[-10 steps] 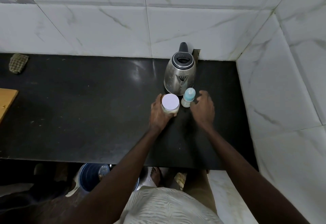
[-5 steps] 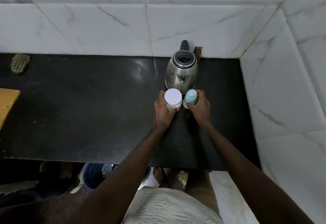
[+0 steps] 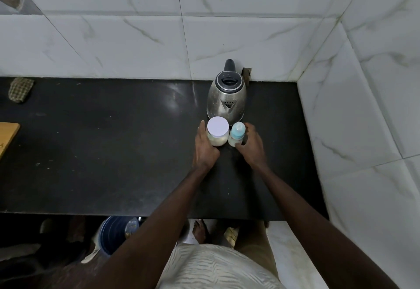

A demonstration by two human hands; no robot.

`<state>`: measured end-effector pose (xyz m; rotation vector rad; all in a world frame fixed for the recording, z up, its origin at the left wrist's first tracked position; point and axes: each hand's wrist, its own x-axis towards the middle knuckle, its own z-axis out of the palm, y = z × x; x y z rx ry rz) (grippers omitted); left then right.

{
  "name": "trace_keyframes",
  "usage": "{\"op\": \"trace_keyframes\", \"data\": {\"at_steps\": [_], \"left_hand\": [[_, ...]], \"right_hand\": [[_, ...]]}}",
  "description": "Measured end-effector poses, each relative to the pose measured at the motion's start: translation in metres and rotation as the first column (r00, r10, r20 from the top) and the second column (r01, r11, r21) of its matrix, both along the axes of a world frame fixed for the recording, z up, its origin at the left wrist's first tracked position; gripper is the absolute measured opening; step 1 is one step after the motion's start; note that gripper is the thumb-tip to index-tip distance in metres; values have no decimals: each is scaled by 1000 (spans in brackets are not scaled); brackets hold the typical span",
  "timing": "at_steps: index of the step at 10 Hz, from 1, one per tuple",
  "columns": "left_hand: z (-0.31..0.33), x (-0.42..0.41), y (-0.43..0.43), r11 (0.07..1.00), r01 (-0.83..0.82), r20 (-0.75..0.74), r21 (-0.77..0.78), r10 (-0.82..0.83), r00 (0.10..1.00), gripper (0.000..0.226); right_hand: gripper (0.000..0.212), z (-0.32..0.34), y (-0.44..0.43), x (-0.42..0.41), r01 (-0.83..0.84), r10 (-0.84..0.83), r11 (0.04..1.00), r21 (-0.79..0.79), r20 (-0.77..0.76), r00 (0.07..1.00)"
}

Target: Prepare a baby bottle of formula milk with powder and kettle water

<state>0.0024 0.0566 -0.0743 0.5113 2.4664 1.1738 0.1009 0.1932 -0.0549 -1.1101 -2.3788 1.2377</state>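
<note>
Grip, left hand: the left hand (image 3: 205, 150) is wrapped round the side of the powder jar (image 3: 217, 134), thumb on the near face, fingers curled behind it.
Grip, right hand: the right hand (image 3: 252, 145) is closed round the baby bottle (image 3: 237, 135), thumb low on the front and fingers curling round its far side.
Bottle position: upright on the black counter (image 3: 113, 152), just to the right of the jar and near touching it, directly in front of the kettle (image 3: 226, 97).
Jar: upright, white lid in place, pale powder showing through the clear wall.
Bottle state: pale blue cap on. The body looks empty, though it is small and partly hidden by the fingers, so I would not swear to it.
Kettle: steel body, black lid down, spout towards the person, standing against the tiled wall.
Done so far: by my reading, only the gathering. All three items stand together and both containers are in hand.
Left to do: uncap the bottle, open the jar, measure in powder, pour kettle water, recap and shake. That is nearly the whole task.
Writing and brands: none readable. The jar lid is blank white, and no label shows on the jar, bottle or kettle.
Elsewhere: a checked cloth (image 3: 21, 89) lies far left by the wall, with a wooden board (image 3: 6, 137) at the counter's left edge.
</note>
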Motion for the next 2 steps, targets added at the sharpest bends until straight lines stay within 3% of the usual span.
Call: {"op": "trace_keyframes", "data": {"at_steps": [1,2], "left_hand": [[7,-1,-7,999,47,-105,19,-45,993,98],[27,-2,-11,979,137,-352,148,-77,933,88]], "right_hand": [[78,-1,4,2,17,-17,1000,7,66,998],[73,18,0,-5,45,-46,998,47,26,999]]}}
